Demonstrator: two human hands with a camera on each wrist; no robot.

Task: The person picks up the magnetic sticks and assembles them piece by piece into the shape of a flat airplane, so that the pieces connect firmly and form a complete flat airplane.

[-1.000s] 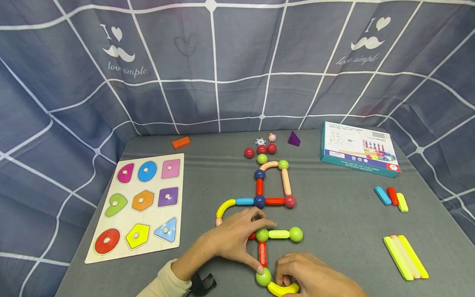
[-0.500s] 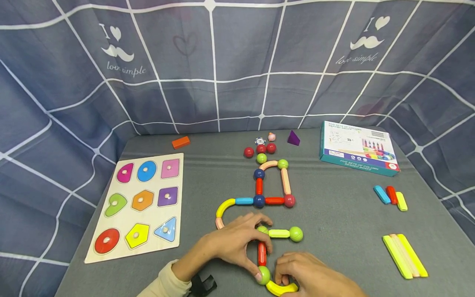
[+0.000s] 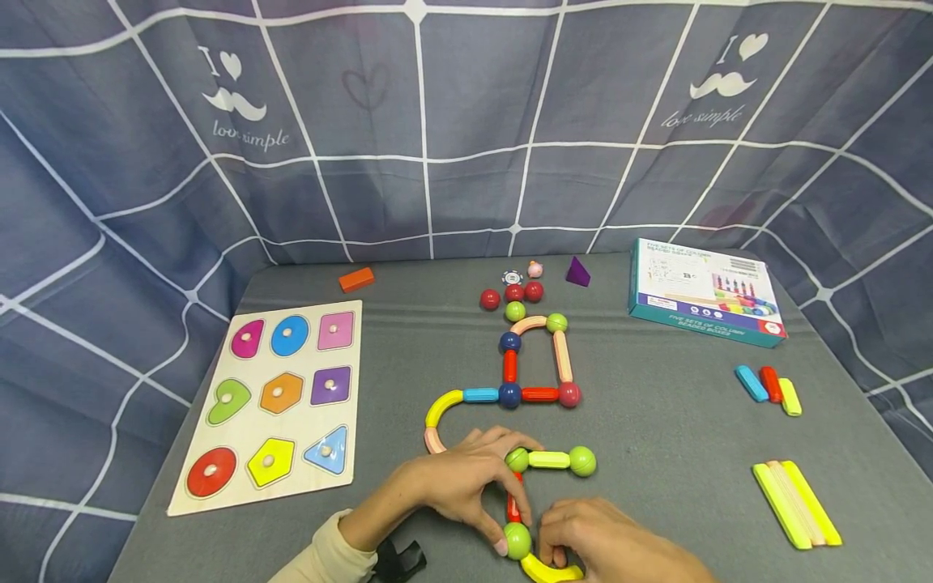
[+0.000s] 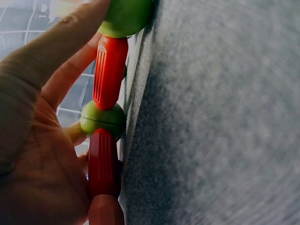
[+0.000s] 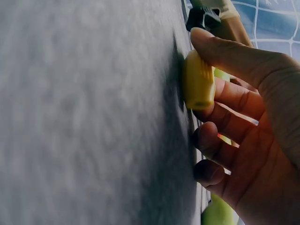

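My left hand (image 3: 462, 486) pinches a green ball (image 3: 518, 541) between thumb and index finger at the near end of a chain of toy rods and balls. A red rod (image 4: 110, 72) runs from that ball to a second green ball (image 4: 103, 119), beside my palm in the left wrist view. My right hand (image 3: 612, 542) holds a curved yellow rod (image 5: 198, 82) between thumb and fingers, its far end at the pinched ball. Further up the chain are a light-green rod (image 3: 549, 460), a blue rod (image 3: 481, 395) and dark blue balls (image 3: 510, 395). My left hand hides part of the chain.
A wooden shape puzzle (image 3: 244, 433) lies at left. Several loose balls (image 3: 490, 300) and a purple block (image 3: 578, 272) sit at the back. A box (image 3: 703, 295), short rods (image 3: 769, 385) and long rods (image 3: 797, 506) are at right. A black strap-like thing (image 3: 399, 560) lies near my left wrist.
My left index finger has come down from the upper green ball, along the red rod, to the lower ball. My right hand keeps its hold on the yellow rod, nearly unmoved.
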